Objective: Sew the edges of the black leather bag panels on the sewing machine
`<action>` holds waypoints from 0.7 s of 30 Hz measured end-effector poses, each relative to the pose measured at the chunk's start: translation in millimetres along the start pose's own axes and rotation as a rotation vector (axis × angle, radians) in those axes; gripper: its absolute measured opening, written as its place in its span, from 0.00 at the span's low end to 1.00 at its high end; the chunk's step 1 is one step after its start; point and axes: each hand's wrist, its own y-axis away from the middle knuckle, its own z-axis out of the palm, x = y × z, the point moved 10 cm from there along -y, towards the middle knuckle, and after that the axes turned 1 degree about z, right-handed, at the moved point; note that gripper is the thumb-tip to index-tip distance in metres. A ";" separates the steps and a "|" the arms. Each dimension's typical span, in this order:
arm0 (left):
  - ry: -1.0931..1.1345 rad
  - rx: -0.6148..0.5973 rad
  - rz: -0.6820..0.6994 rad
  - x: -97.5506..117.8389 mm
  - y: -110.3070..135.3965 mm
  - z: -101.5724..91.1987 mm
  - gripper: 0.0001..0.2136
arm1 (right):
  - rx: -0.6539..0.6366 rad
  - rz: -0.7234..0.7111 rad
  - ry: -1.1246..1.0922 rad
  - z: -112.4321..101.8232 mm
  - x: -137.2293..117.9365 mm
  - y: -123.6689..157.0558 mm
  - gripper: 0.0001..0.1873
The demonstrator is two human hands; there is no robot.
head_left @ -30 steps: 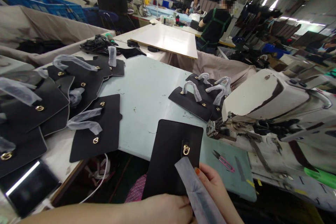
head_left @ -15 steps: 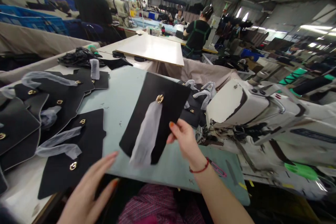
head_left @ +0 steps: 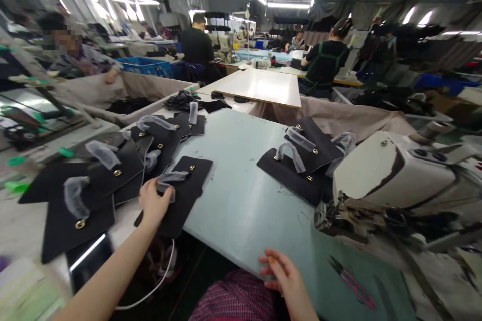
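Observation:
My left hand [head_left: 153, 204] reaches over the nearest black bag panel [head_left: 184, 205] at the left edge of the pale green table [head_left: 233, 170]. Its fingers and thumb close round the handle [head_left: 165, 186], which is wrapped in translucent white film; the fingertips are partly hidden. A gold fitting [head_left: 192, 167] shows at the panel's far end. Empty, my right hand [head_left: 280, 273] hovers at the table's front edge, its fingers loosely bent and apart. Two more black bag panels [head_left: 320, 148], with wrapped handles, lie at the right beside the sewing machine [head_left: 395, 165].
Several similar panels [head_left: 128, 160] overlap on the left. Pink-handled snips [head_left: 354, 283] lie at front right. A phone [head_left: 90, 261] and a white cable [head_left: 169, 261] are at lower left. A white board [head_left: 263, 85] stands beyond the table; people work further back.
The panel my right hand held is out of that hand, and a panel now lies on the right-hand pile. My left hand has moved onto the nearest left panel. The view has turned left.

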 end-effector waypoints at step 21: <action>0.562 -0.453 0.225 184.1 69.7 -21.0 0.15 | 0.190 -0.282 0.009 -60.1 -40.8 49.5 0.36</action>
